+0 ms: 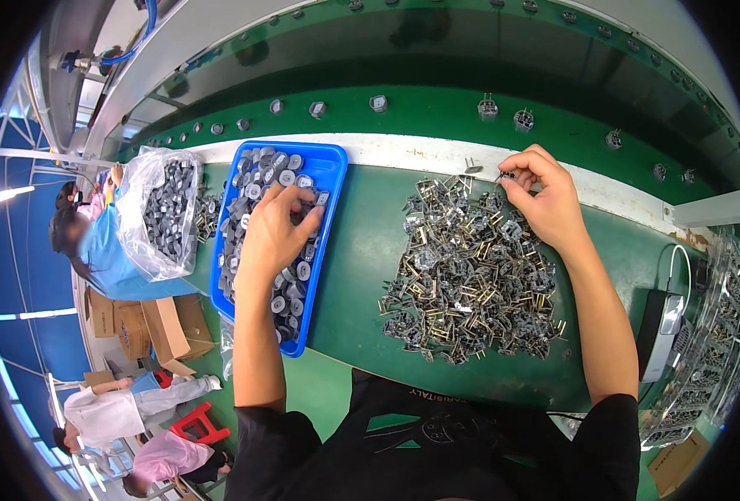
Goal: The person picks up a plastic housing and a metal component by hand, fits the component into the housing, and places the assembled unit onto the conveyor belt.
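Note:
My left hand (276, 230) reaches into a blue tray (333, 242) heaped with round grey plastic caps (280, 304). A grey cap (322, 199) sits between its curled thumb and forefinger tips. At the right, my right hand (545, 194) pinches a small dark part with metal pins (508, 175), mostly covered by the fingers. Just below it spreads a large pile of pinned metal-and-plastic parts (470, 267) on the green table. One loose pinned part (473, 166) lies on the white ledge, left of my right hand.
Beyond the white ledge (387, 149), a green conveyor belt (437, 104) carries spaced-out caps and pinned parts. A clear bag of grey caps (165, 213) stands left of the tray, near a co-worker in blue (107, 250). A white-and-black device with a cable (661, 334) sits at right.

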`<state>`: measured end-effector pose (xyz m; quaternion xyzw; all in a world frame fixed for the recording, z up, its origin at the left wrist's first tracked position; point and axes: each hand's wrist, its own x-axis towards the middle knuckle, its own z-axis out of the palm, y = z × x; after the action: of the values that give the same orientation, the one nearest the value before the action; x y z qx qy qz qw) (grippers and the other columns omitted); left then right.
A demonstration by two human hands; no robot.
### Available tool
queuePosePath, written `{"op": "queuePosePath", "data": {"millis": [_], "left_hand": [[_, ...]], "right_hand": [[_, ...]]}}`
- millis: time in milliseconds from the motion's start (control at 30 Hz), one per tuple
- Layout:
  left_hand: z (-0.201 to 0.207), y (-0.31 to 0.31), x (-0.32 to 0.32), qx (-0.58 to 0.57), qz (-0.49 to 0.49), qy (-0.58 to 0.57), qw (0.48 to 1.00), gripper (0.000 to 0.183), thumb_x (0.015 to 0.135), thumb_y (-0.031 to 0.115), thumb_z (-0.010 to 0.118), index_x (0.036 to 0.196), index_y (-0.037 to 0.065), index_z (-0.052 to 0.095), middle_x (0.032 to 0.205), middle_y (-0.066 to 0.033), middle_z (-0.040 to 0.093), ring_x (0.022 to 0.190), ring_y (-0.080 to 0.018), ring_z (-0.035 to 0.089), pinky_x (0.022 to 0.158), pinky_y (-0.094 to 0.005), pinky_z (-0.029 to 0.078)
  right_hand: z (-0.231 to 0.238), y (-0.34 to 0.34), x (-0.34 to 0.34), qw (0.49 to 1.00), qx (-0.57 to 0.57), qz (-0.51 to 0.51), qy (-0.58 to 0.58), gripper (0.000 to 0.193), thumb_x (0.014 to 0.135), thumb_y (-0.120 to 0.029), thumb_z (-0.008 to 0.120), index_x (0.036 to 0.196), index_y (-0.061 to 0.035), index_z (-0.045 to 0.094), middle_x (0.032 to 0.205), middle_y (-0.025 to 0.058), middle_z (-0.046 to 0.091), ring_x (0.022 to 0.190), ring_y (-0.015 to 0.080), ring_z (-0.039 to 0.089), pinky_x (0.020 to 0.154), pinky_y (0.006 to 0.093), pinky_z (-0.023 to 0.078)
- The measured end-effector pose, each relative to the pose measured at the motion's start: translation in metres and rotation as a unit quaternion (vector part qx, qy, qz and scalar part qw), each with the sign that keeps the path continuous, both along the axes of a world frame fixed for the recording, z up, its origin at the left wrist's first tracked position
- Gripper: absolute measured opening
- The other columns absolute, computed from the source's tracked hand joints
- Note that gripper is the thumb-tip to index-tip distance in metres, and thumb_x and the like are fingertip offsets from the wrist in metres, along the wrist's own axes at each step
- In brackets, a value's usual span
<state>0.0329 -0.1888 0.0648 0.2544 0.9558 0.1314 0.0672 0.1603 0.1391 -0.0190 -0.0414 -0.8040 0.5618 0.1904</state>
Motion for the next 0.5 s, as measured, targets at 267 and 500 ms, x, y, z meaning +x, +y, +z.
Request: {"op": "queuePosePath", "data": {"millis": [267,500], "left_hand": [[-0.017,0.002,0.004,-0.014,0.028,0.105,0.994,0.031,0.075,0.019,0.077,0.097,-0.002,0.072,0.096,-0.0171,0.06,0.093,-0.0339,0.06,0.086,-0.0411,0.048],[-0.031,0.002,0.014,0.171,0.121,0.102,0.973,0.033,0.071,0.015,0.078,0.097,0.0,0.066,0.089,-0.0129,0.064,0.079,-0.0248,0.062,0.076,-0.034,0.05]], "right_hand": [[-0.002,0.0,0.001,1.0,-0.03,-0.001,0.007,0.017,0.078,-0.003,0.075,0.092,-0.0023,0.066,0.081,0.0,0.055,0.066,0.0066,0.05,0.062,0.0218,0.044],[-0.001,0.003,0.001,0.997,-0.074,0.014,0.018,0.017,0.084,-0.001,0.07,0.101,-0.0031,0.069,0.083,0.001,0.056,0.068,0.0066,0.051,0.063,0.0228,0.044]]}}
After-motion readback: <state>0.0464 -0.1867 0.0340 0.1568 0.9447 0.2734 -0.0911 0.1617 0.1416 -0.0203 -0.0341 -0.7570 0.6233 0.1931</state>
